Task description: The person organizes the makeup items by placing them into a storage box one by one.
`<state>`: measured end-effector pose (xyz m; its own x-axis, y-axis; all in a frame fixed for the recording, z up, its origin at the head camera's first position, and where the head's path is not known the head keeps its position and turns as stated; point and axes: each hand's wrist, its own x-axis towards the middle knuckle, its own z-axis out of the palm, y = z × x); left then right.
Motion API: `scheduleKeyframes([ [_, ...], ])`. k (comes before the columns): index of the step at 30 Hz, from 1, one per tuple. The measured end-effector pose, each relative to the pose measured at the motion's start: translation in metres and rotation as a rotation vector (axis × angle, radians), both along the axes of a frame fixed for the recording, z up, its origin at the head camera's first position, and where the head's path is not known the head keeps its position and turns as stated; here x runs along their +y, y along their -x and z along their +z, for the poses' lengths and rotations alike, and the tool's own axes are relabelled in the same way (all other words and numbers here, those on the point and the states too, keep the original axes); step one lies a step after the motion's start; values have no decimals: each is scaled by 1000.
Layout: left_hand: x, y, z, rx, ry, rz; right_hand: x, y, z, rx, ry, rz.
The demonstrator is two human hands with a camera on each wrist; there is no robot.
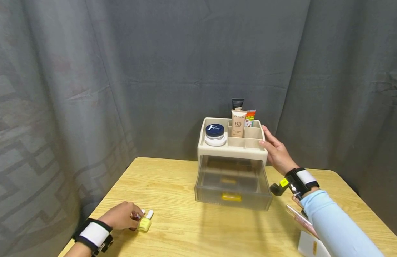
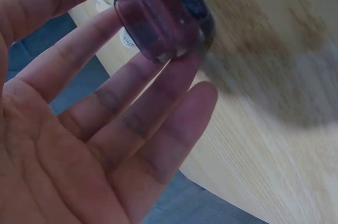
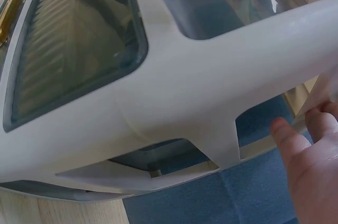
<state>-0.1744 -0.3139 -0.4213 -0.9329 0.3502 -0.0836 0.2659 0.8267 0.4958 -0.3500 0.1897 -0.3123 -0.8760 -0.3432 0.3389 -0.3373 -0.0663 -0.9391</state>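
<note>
At the left of the table my left hand (image 1: pixel 122 215) holds a dark red nail polish bottle (image 2: pixel 161 15) at its fingertips. A yellow nail polish bottle (image 1: pixel 145 223) with a white cap lies right beside those fingers. My right hand (image 1: pixel 278 153) grips the right side of a cream cosmetics organizer (image 1: pixel 232 152), thumb at the top rim. The organizer's smoky clear drawer (image 1: pixel 214 194) is pulled out toward me, showing a yellow handle (image 1: pixel 231 197). In its top sections stand a BB cream tube (image 1: pixel 238 125), a black tube (image 1: pixel 237 103), an orange-topped tube (image 1: pixel 250 118) and a blue-lidded jar (image 1: pixel 215 131).
Slim pink tubes (image 1: pixel 302 221) and a white box (image 1: pixel 311 244) with a gold mark lie at the right front, partly hidden under my right forearm. Grey curtains (image 1: pixel 198 64) hang behind and beside the wooden table (image 1: pixel 172 200).
</note>
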Motion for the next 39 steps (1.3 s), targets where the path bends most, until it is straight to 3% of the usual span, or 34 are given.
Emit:
scheduleKeyframes([
  [7, -6, -1, -3, 17, -27, -110, 0, -2, 1, -9, -10, -9],
  [17, -5, -1, -3, 36, -4, -132, 1, 2, 0, -10, 43, 20],
  [24, -3, -2, 4, 87, 22, -141, 2, 1, 0, -23, 21, 6],
  [29, 0, 3, 25, 141, 44, -156, 0, 0, 3, -24, 15, 6],
  [39, 32, 20, 96, 266, 174, -200, 1, -3, 3, -37, 14, -9],
])
